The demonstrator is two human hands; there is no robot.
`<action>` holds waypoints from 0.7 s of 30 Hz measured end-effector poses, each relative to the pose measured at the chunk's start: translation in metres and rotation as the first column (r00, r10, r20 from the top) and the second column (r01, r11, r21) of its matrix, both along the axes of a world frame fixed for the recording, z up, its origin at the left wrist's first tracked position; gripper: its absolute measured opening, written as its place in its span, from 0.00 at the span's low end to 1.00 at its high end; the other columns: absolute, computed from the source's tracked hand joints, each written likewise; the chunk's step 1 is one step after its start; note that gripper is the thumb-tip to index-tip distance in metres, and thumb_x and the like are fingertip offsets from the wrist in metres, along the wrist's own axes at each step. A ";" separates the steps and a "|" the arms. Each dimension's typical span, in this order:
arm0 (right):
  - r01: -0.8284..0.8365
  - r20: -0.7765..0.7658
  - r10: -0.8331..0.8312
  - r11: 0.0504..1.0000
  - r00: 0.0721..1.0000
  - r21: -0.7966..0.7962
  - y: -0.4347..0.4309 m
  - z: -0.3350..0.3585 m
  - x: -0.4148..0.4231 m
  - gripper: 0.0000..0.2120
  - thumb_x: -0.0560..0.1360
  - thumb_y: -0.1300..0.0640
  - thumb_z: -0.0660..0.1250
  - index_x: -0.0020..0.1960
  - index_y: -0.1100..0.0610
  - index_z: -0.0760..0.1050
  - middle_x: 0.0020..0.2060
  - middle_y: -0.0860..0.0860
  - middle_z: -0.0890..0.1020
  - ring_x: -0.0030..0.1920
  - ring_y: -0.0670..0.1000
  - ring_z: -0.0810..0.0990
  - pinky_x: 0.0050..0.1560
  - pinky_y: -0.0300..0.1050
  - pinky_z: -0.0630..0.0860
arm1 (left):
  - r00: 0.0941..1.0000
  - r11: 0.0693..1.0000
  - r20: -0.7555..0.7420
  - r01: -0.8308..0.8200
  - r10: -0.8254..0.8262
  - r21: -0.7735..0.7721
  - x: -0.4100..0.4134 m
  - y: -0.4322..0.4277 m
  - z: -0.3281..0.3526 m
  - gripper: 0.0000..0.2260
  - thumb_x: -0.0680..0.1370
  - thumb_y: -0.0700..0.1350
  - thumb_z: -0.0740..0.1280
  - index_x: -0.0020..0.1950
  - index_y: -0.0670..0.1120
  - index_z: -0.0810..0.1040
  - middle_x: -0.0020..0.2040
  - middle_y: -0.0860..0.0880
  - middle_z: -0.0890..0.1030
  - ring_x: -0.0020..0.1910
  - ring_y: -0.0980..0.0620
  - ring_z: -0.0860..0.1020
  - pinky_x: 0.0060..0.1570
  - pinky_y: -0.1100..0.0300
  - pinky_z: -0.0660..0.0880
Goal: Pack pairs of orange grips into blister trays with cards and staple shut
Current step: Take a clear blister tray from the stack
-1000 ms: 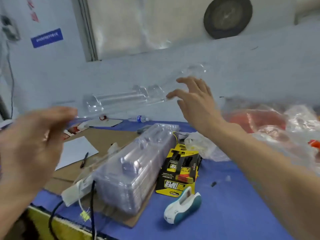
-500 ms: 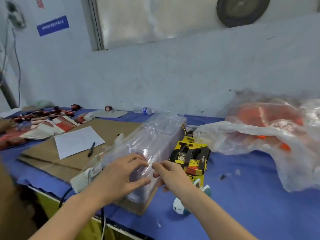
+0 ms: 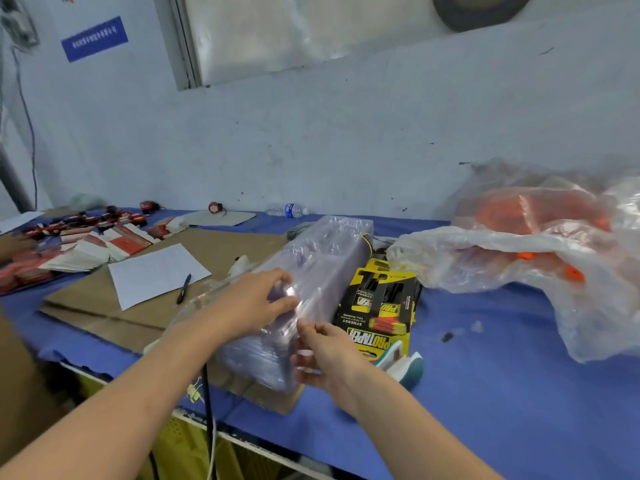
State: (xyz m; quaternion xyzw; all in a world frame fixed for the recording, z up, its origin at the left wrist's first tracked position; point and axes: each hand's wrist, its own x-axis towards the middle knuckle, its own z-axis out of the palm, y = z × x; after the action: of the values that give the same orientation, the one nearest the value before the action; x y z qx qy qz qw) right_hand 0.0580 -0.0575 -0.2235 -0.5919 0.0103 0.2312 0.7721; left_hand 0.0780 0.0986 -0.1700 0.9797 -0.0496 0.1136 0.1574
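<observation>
A stack of clear blister trays [image 3: 329,265] is seen lying lengthwise on the blue tabletop [image 3: 485,375], its near end resting on the edge of a cardboard sheet [image 3: 221,247]. The left hand [image 3: 256,303] is laid over the top of the stack near its front, fingers and thumb curled onto the uppermost tray. The right hand [image 3: 322,355] is placed at the near end of the stack, where thumb and forefinger are pinched on a tray edge and the other fingers are curled against the end face (how many trays are caught cannot be told through the clear plastic). Just to the right of the stack, touching it, a pile of yellow-and-black cards [image 3: 381,306] is found, with a white and teal stapler [image 3: 410,367] at its near end. The orange grips [image 3: 512,211] are held in a translucent plastic bag [image 3: 502,265] farther right. A white paper [image 3: 156,271] and a pen [image 3: 183,288] are left on the cardboard.
</observation>
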 end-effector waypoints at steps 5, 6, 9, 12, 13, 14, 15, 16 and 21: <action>0.016 -0.055 -0.011 0.996 0.998 0.090 0.003 -0.008 -0.001 0.09 0.79 0.51 0.67 0.48 0.57 0.75 0.31 0.52 0.79 0.30 0.49 0.78 0.31 0.42 0.77 | 1.000 0.996 -0.028 0.004 -0.007 -0.093 0.002 0.007 0.000 0.13 0.76 0.63 0.67 0.58 0.61 0.73 0.50 0.58 0.78 0.47 0.61 0.77 0.48 0.57 0.78; 0.015 -0.061 -0.010 0.995 0.998 0.097 0.003 -0.008 -0.001 0.09 0.79 0.51 0.67 0.48 0.57 0.76 0.32 0.52 0.79 0.31 0.49 0.78 0.32 0.42 0.77 | 1.000 0.995 -0.027 0.003 -0.005 -0.095 0.003 0.008 0.000 0.13 0.76 0.63 0.66 0.57 0.61 0.72 0.50 0.59 0.77 0.47 0.62 0.77 0.47 0.58 0.78; 0.015 -0.071 -0.006 0.992 0.997 0.122 0.003 -0.009 -0.002 0.09 0.78 0.51 0.68 0.49 0.58 0.76 0.34 0.53 0.79 0.32 0.50 0.78 0.33 0.42 0.77 | 1.000 0.992 -0.019 0.002 -0.005 -0.126 0.004 0.009 0.001 0.13 0.76 0.63 0.67 0.57 0.60 0.73 0.51 0.58 0.77 0.47 0.62 0.76 0.43 0.63 0.74; 0.009 -0.069 0.000 0.990 0.998 0.139 0.002 -0.010 -0.002 0.09 0.78 0.52 0.68 0.50 0.58 0.76 0.34 0.53 0.79 0.33 0.50 0.78 0.33 0.42 0.78 | 0.999 0.986 -0.037 0.008 -0.014 -0.165 0.005 0.010 0.003 0.12 0.76 0.62 0.67 0.56 0.60 0.73 0.51 0.58 0.77 0.47 0.61 0.77 0.40 0.66 0.72; 0.004 -0.069 0.005 0.990 0.998 0.141 0.002 -0.009 -0.003 0.09 0.78 0.52 0.68 0.50 0.58 0.76 0.35 0.53 0.79 0.33 0.50 0.78 0.33 0.42 0.78 | 0.999 0.984 -0.045 0.007 -0.015 -0.178 0.005 0.010 0.004 0.12 0.76 0.62 0.67 0.56 0.60 0.73 0.51 0.58 0.77 0.47 0.61 0.77 0.41 0.65 0.73; 0.000 -0.070 0.010 0.990 0.998 0.142 0.001 -0.009 -0.003 0.09 0.78 0.52 0.68 0.50 0.58 0.76 0.35 0.53 0.79 0.33 0.50 0.78 0.33 0.43 0.78 | 0.998 0.982 -0.056 0.006 -0.017 -0.189 0.006 0.010 0.004 0.12 0.76 0.62 0.67 0.56 0.60 0.73 0.51 0.58 0.76 0.48 0.60 0.77 0.42 0.64 0.75; -0.005 -0.068 0.015 0.990 0.998 0.143 0.000 -0.009 -0.003 0.09 0.78 0.52 0.68 0.50 0.58 0.75 0.35 0.53 0.79 0.33 0.50 0.78 0.33 0.43 0.78 | 0.998 0.980 -0.066 0.008 -0.021 -0.201 0.006 0.011 0.005 0.12 0.76 0.61 0.67 0.56 0.60 0.73 0.52 0.58 0.77 0.48 0.60 0.77 0.43 0.63 0.76; -0.010 -0.065 0.019 0.990 0.998 0.140 -0.001 -0.009 -0.003 0.09 0.78 0.52 0.69 0.50 0.57 0.76 0.37 0.54 0.79 0.34 0.50 0.78 0.34 0.43 0.78 | 0.997 0.976 -0.072 0.012 -0.028 -0.216 0.007 0.011 0.005 0.11 0.76 0.61 0.67 0.55 0.60 0.73 0.52 0.57 0.77 0.49 0.59 0.78 0.44 0.62 0.77; -0.038 0.022 0.038 0.999 0.999 -0.002 -0.006 -0.006 -0.001 0.13 0.76 0.48 0.70 0.53 0.56 0.75 0.40 0.52 0.79 0.34 0.49 0.78 0.34 0.43 0.79 | 0.997 0.962 -0.068 0.011 -0.031 -0.271 0.009 0.013 0.006 0.11 0.76 0.60 0.68 0.54 0.59 0.74 0.52 0.56 0.78 0.49 0.57 0.79 0.44 0.60 0.79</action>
State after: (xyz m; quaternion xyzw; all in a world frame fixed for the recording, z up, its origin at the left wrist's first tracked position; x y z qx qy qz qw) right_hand 0.0571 -0.0631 -0.2295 -0.5952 -0.0090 0.2393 0.7670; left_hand 0.0867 0.1119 -0.1639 0.9519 -0.0383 0.0823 0.2927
